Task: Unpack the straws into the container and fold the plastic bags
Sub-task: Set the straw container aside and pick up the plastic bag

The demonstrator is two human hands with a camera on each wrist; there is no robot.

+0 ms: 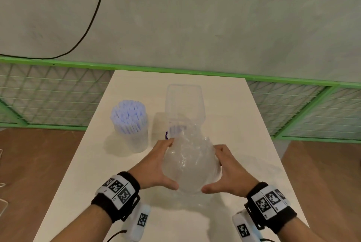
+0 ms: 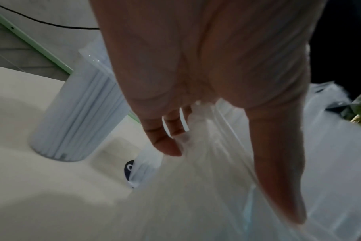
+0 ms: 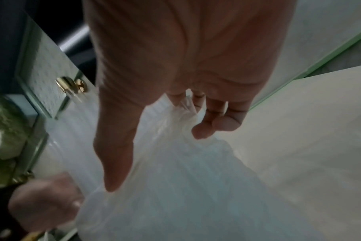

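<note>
A crumpled clear plastic bag (image 1: 190, 165) is held just above the white table (image 1: 244, 124), between both hands. My left hand (image 1: 158, 163) grips its left side, fingers curled over the top and thumb below. My right hand (image 1: 227, 169) grips the right side the same way. Behind the bag stands a clear rectangular container (image 1: 184, 103); pale bluish lines show through its lower part. The left wrist view shows my left hand (image 2: 175, 133) on the bag (image 2: 216, 171). The right wrist view shows my right hand (image 3: 175, 117) on the bag (image 3: 185, 187).
An upright bundle of pale blue straws (image 1: 130, 118) in clear wrapping stands at the left of the table, also in the left wrist view (image 2: 78, 117). A dark label (image 1: 167, 135) peeks out beside the container. A green mesh fence (image 1: 48, 93) runs behind the table.
</note>
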